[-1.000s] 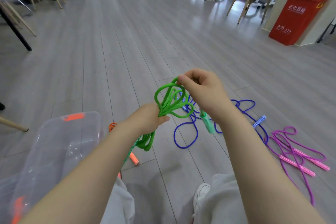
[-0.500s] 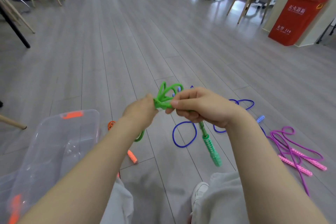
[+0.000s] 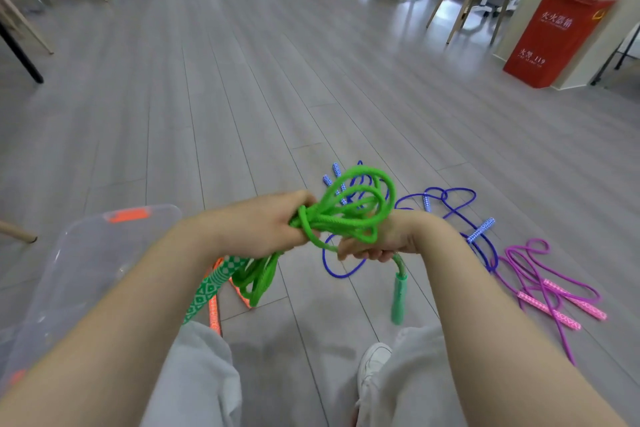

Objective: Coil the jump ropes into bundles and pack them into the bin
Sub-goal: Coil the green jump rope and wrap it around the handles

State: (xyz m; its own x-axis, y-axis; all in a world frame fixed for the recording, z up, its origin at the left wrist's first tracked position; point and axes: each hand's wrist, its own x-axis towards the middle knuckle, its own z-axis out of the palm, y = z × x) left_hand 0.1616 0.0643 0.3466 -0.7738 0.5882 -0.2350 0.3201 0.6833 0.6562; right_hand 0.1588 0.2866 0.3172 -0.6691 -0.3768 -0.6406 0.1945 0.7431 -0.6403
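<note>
My left hand (image 3: pixel 263 225) grips the middle of a coiled green jump rope (image 3: pixel 349 208), with loops sticking out above and below the fist. My right hand (image 3: pixel 384 243) sits just right of it, palm down, fingers curled round the rope's free end. From that hand one green handle (image 3: pixel 398 295) hangs down; the other patterned green handle (image 3: pixel 207 288) dangles under my left wrist. A clear plastic bin (image 3: pixel 69 274) with orange latches stands on the floor at the lower left.
A blue jump rope (image 3: pixel 446 201), a purple jump rope (image 3: pixel 540 274) with pink handles and an orange jump rope (image 3: pixel 214 312) lie loose on the grey wood floor. A red cabinet (image 3: pixel 554 35), chairs and table legs stand farther off. My knees and a white shoe (image 3: pixel 374 360) are below.
My right hand has swung from over the bundle down to its right side, carrying the rope's free end around it. The loops have fanned out wider above my left fist.
</note>
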